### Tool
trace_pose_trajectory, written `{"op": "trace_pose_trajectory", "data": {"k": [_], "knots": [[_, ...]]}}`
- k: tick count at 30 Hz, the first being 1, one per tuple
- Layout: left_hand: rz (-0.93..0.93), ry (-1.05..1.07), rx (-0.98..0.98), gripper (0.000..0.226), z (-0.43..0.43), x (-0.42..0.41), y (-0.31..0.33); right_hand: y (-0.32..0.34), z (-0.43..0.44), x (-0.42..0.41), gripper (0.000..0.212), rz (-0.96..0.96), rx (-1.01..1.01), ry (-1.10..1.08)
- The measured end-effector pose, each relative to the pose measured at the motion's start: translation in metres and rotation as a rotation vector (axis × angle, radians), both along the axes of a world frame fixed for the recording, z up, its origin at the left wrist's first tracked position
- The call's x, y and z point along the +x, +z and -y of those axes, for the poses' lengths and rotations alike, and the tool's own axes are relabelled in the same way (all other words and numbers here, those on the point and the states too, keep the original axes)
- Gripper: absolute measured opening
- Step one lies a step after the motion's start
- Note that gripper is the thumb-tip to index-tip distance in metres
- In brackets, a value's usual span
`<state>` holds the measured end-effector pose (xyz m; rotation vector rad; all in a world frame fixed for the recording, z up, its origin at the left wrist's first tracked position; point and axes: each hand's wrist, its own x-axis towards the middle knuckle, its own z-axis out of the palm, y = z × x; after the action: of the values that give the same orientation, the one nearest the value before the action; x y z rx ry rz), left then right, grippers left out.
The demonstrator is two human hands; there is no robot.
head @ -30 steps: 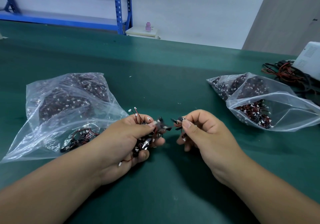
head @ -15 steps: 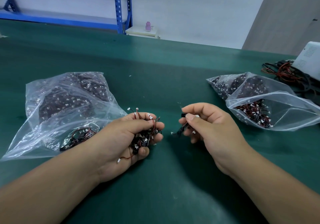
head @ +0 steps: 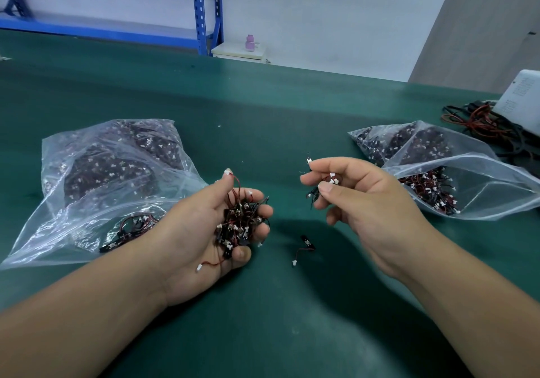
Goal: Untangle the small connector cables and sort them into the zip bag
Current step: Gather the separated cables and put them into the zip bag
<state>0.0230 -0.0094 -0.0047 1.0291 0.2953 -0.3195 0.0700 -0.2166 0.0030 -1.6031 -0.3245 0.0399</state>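
From the head view, your left hand (head: 204, 231) lies palm up just above the worktop (head: 277, 109), fingers curled round a tangled clump of cables (head: 239, 220), with a few white plugs sticking out past the thumb and the heel of the palm. Your right hand (head: 371, 202) is raised to its right, apart from the clump, and pinches a few freed cables (head: 327, 183) between thumb and fingertips; their ends dangle left and down.

The open zip bag (head: 482, 173) lies just right of that hand, so the right hand is by far the nearer one. The bag's long axis runs from far left to near right, and the gaping mouth seems to face the near right, so the drop probably means carrying the cables rightward over its rim.

One loose cable (head: 304, 249) lies on the worktop between your hands, nearer you. A second, fuller bag (head: 117, 158) sits left of the left hand.
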Motion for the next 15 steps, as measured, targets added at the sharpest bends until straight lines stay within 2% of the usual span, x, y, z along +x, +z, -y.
{"op": "trace_pose_trajectory", "data": {"k": [6,9,12,15], "knots": [[0.015,-0.033,0.017,0.052,-0.0023,0.0011,-0.0018,0.0015,0.0022,0.0010,0.021,0.063,-0.085,-0.052],[0.039,-0.036,0.033,0.039,-0.0005,-0.0001,-0.0020,0.0012,0.0037,0.0015,0.019,0.110,-0.186,-0.083],[0.081,-0.022,0.089,0.038,0.0009,-0.0008,-0.0043,0.0015,0.0045,0.0013,0.020,0.130,-0.225,-0.075],[0.079,-0.013,0.093,0.022,0.0004,0.0015,-0.0073,-0.0002,0.0056,0.0024,0.029,0.103,-0.276,-0.054]]}}
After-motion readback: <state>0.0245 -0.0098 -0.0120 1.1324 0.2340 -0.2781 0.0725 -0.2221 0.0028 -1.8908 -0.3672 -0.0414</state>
